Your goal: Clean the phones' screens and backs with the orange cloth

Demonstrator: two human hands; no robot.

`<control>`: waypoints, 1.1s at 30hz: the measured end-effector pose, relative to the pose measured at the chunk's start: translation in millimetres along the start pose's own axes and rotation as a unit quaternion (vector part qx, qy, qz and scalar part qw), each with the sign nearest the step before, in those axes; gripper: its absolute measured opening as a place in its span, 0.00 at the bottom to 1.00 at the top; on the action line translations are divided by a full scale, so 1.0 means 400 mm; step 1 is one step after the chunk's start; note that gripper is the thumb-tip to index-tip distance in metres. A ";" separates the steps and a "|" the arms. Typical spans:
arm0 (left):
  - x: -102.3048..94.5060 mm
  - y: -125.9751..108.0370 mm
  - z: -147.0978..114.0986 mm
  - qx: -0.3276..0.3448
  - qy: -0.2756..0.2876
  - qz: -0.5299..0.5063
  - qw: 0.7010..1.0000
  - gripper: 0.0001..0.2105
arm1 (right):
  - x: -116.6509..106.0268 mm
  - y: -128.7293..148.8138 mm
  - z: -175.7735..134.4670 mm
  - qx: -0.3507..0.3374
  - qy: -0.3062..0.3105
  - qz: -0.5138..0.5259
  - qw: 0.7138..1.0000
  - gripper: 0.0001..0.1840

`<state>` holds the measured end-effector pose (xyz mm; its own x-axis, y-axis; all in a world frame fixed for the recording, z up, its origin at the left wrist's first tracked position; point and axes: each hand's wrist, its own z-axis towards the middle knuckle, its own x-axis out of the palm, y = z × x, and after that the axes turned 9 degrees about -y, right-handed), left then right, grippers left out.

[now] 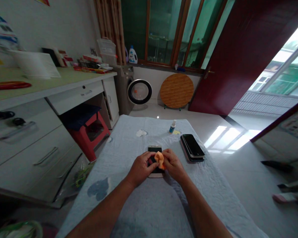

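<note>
A phone with a pale frame and dark screen (pixel 154 150) lies flat on a table covered with a light blue cloth (pixel 149 205). My left hand (pixel 140 168) rests on the phone's left edge and holds it. My right hand (pixel 173 164) pinches a small orange cloth (pixel 160 158) and presses it on the screen. The lower half of the phone is hidden under my fingers.
A stack of dark phones (pixel 192 147) lies to the right, a small bottle (pixel 172 127) and a white wad (pixel 141 133) farther back. White drawers and a desk (pixel 39 132) stand at left with a red stool (pixel 89 132) beneath. A washing machine (pixel 131 91) and round board (pixel 176 90) stand behind.
</note>
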<state>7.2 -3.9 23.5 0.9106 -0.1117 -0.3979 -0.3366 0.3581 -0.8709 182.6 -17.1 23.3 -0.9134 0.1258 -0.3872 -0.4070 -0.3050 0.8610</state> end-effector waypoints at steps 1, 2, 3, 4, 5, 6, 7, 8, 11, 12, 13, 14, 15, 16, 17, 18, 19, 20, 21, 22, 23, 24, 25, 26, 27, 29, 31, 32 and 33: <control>0.002 0.001 0.000 -0.019 -0.001 -0.023 1.000 0.14 | 0.002 0.000 -0.003 0.009 0.007 0.002 1.000 0.10; 0.004 0.003 -0.001 -0.034 -0.001 -0.048 0.998 0.14 | 0.004 -0.001 -0.006 0.024 0.012 0.008 1.000 0.10; 0.005 0.005 -0.001 -0.046 0.001 -0.074 0.996 0.13 | 0.006 -0.003 -0.009 0.041 0.016 0.020 0.999 0.11; 0.007 0.008 -0.001 -0.055 0.003 -0.097 0.994 0.12 | 0.008 -0.006 -0.013 0.059 0.016 0.033 0.998 0.12; 0.008 0.011 0.000 -0.061 0.004 -0.118 0.991 0.11 | 0.009 -0.009 -0.016 0.074 0.011 0.041 0.996 0.12; 0.009 0.013 0.001 -0.066 0.005 -0.134 0.989 0.10 | 0.009 -0.010 -0.018 0.084 0.004 0.042 0.996 0.11; 0.010 0.015 0.001 -0.072 0.005 -0.147 0.986 0.09 | 0.007 -0.009 -0.020 0.086 -0.003 0.031 0.996 0.08; 0.010 0.016 0.003 -0.079 0.005 -0.160 0.984 0.09 | 0.004 -0.006 -0.022 0.080 -0.016 0.011 0.997 0.07; 0.010 0.016 0.005 -0.108 -0.004 -0.198 0.974 0.09 | -0.013 0.019 -0.025 0.000 -0.081 -0.060 0.995 0.10; 0.009 0.016 0.006 -0.119 -0.007 -0.210 0.970 0.10 | -0.018 0.030 -0.027 -0.039 -0.097 -0.074 0.992 0.09; 0.008 0.015 0.007 -0.129 -0.007 -0.221 0.967 0.11 | -0.023 0.041 -0.029 -0.076 -0.103 -0.083 0.988 0.09; 0.007 0.015 0.007 -0.137 -0.004 -0.232 0.963 0.13 | -0.026 0.051 -0.031 -0.106 -0.098 -0.089 0.986 0.09; 0.006 0.015 0.008 -0.141 0.003 -0.243 0.960 0.14 | -0.027 0.058 -0.033 -0.125 -0.082 -0.095 0.984 0.12; 0.005 0.015 0.008 -0.144 0.012 -0.257 0.956 0.15 | -0.027 0.062 -0.035 -0.137 -0.061 -0.101 0.984 0.14; 0.003 0.014 0.008 -0.145 0.022 -0.275 0.950 0.17 | -0.026 0.063 -0.035 -0.142 -0.042 -0.106 0.983 0.16; 0.002 0.014 0.008 -0.147 0.032 -0.295 0.943 0.18 | -0.025 0.060 -0.036 -0.142 -0.026 -0.109 0.983 0.16; 0.001 0.013 0.008 -0.152 0.042 -0.317 0.935 0.19 | -0.023 0.055 -0.036 -0.140 -0.012 -0.109 0.984 0.17; -0.001 0.012 0.008 -0.158 0.050 -0.337 0.927 0.21 | -0.021 0.049 -0.035 -0.136 0.001 -0.105 0.985 0.19; -0.002 0.011 0.008 -0.164 0.057 -0.353 0.919 0.23 | -0.020 0.041 -0.034 -0.128 0.013 -0.099 0.987 0.20; -0.002 0.010 0.007 -0.169 0.064 -0.365 0.913 0.24 | -0.019 0.035 -0.033 -0.116 0.022 -0.090 0.989 0.22; -0.003 0.009 0.007 -0.172 0.071 -0.372 0.910 0.25 | -0.018 0.029 -0.032 -0.096 0.027 -0.081 0.992 0.22; -0.003 0.009 0.006 -0.173 0.076 -0.374 0.908 0.26 | -0.017 0.025 -0.031 -0.070 0.031 -0.071 0.995 0.22; -0.002 0.010 0.006 -0.171 0.080 -0.372 0.909 0.25 | -0.015 0.022 -0.031 -0.040 0.035 -0.056 0.997 0.21; -0.001 0.011 0.007 -0.168 0.081 -0.368 0.911 0.24 | -0.013 0.020 -0.030 -0.008 0.037 -0.036 0.999 0.20; -0.001 0.012 0.008 -0.163 0.076 -0.360 0.916 0.22 | -0.011 0.018 -0.030 0.023 0.039 -0.009 0.999 0.18; -0.001 0.014 0.010 -0.140 0.053 -0.324 0.934 0.17 | -0.006 0.015 -0.029 0.068 0.042 0.062 0.995 0.15; -0.005 0.016 0.014 -0.103 0.028 -0.268 0.958 0.12 | 0.000 0.010 -0.029 0.098 0.035 0.133 0.986 0.14; -0.007 0.016 0.015 -0.086 0.020 -0.240 0.967 0.09 | 0.002 0.006 -0.029 0.110 0.030 0.161 0.980 0.14; -0.010 0.015 0.016 -0.075 0.019 -0.220 0.972 0.08 | 0.004 0.003 -0.030 0.119 0.025 0.183 0.976 0.15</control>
<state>3.0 4.7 21.6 0.9660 -0.2580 0.0158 0.0505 0.1285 -0.9904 180.6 -28.6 19.7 -0.9987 0.0025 -0.0508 -0.0508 -0.0921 0.9945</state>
